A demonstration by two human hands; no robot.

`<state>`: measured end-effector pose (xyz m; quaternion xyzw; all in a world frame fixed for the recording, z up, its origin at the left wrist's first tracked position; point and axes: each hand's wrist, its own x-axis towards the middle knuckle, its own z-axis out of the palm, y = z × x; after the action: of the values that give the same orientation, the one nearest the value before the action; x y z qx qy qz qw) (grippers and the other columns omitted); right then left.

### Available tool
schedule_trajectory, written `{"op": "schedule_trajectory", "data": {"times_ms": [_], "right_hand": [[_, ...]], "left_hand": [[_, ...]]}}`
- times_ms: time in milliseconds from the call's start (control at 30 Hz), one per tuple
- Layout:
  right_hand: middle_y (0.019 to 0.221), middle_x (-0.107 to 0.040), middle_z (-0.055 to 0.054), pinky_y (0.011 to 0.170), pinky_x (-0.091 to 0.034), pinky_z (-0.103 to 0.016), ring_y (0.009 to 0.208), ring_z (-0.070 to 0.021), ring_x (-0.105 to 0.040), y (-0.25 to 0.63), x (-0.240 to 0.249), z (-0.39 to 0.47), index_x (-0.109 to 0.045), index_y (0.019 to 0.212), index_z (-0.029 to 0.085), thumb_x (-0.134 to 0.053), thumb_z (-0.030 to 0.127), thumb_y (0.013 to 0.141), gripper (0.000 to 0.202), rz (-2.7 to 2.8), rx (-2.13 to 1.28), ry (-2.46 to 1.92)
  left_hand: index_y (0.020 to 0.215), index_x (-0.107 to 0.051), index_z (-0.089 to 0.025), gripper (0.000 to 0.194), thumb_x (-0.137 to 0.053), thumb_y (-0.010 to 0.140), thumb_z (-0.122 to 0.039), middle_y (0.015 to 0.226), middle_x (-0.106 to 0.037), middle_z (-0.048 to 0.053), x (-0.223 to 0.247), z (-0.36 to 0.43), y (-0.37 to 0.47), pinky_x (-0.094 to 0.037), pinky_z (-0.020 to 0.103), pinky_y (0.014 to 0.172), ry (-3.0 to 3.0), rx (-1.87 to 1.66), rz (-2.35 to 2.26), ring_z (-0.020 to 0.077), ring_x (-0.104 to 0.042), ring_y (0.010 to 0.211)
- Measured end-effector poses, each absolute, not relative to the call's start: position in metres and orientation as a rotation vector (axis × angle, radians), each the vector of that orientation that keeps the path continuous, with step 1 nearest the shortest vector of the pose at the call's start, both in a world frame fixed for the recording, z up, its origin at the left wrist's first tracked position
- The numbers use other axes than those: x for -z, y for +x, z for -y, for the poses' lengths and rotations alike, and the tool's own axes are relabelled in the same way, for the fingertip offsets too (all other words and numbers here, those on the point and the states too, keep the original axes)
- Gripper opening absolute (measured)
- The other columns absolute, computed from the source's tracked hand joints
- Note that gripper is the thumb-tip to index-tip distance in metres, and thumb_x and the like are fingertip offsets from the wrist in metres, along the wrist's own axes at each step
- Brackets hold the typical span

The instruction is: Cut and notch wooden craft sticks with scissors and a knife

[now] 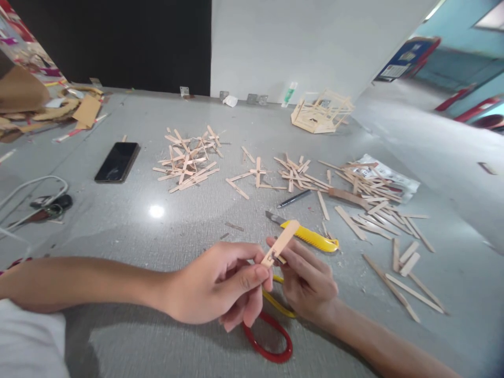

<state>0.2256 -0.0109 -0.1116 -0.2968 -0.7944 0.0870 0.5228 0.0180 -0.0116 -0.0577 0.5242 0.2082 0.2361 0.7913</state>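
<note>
My left hand (232, 286) pinches a flat wooden craft stick (282, 242) between thumb and fingers, its free end tilted up to the right. Small dark marks or a notch show near the lower end of the stick. Close against it, my right hand (309, 278) is closed, with a small wooden piece (281, 259) poking out at its fingertips; most of that piece is hidden. Beneath both hands lie scissors with a red handle loop (289, 346) and a yellow one, their blades out of sight. A yellow utility knife (315, 239) rests just beyond my right hand, blade out.
Craft sticks (378, 184) lie scattered at right, with joined sticks (189, 163) piled at centre left. A pen (294, 199), a phone (117, 162) and a cable (35, 181) are on the table. A stick frame (321, 113) stands near the back panel (295, 47).
</note>
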Motion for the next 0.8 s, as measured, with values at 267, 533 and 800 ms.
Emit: {"op": "schedule_trajectory", "data": {"times_ms": [267, 533, 800], "right_hand": [[0.076, -0.071, -0.003, 0.051, -0.055, -0.025, 0.061, -0.0160, -0.067, 0.228, 0.110, 0.012, -0.068, 0.131, 0.022, -0.049, 0.007, 0.100, 0.039, 1.931, -0.249, -0.714], [0.090, -0.075, -0.008, 0.061, -0.057, -0.026, 0.074, -0.0168, -0.071, 0.228, 0.107, 0.010, -0.068, 0.122, 0.020, -0.041, 0.014, 0.106, 0.032, 1.982, -0.385, -0.654], [0.070, -0.066, -0.002, 0.059, -0.045, -0.025, 0.059, -0.0136, -0.057, 0.227, 0.092, 0.013, -0.069, 0.088, 0.019, -0.039, 0.044, 0.110, 0.044, 1.981, -0.936, -0.712]], "left_hand": [[0.094, -0.049, -0.018, 0.035, -0.044, 0.107, -0.051, 0.060, -0.054, -0.004, 0.057, 0.013, 0.017, -0.033, 0.013, 0.038, 1.149, -0.511, -0.458, 0.0044, -0.041, 0.039], [0.094, -0.049, -0.018, 0.038, -0.044, 0.105, -0.055, 0.059, -0.051, -0.005, 0.058, 0.013, 0.016, -0.029, 0.014, 0.037, 1.172, -0.482, -0.431, 0.0048, -0.038, 0.038], [0.093, -0.050, -0.017, 0.041, -0.044, 0.105, -0.056, 0.058, -0.049, -0.005, 0.054, 0.011, 0.016, -0.031, 0.015, 0.040, 1.215, -0.454, -0.432, 0.0054, -0.038, 0.043]]}}
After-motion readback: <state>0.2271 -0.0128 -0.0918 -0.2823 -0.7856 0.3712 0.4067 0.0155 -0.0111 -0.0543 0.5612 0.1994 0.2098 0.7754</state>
